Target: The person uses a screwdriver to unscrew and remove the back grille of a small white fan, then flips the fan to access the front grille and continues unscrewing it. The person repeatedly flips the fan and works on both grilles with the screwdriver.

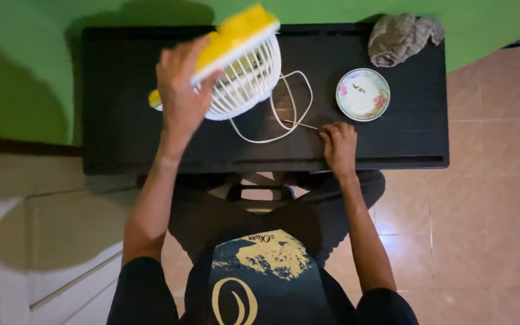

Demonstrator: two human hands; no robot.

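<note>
From my remote station I record the left hand [179,90] raised above the black table [121,138], forearm stretched forward from the seated body, fingers and thumb wrapped around the yellow rear housing of a small fan [236,60]; the hand is closed firmly on it. The fan is lifted and tilted, its white wire grille facing down and to the right, over the table's middle-left area. A white cord [284,114] runs from the fan and loops on the tabletop just right of it. The right hand [338,144] rests low at the table's near edge, fingers curled tight on a thin screwdriver [300,125], whose slim shaft points left toward the cord loop. Just beyond that hand sits a small round bowl [363,94], white with a pink floral rim, holding a few small dark pieces I cannot identify. A crumpled grey-brown cloth [401,37] lies at the far right corner.
</note>
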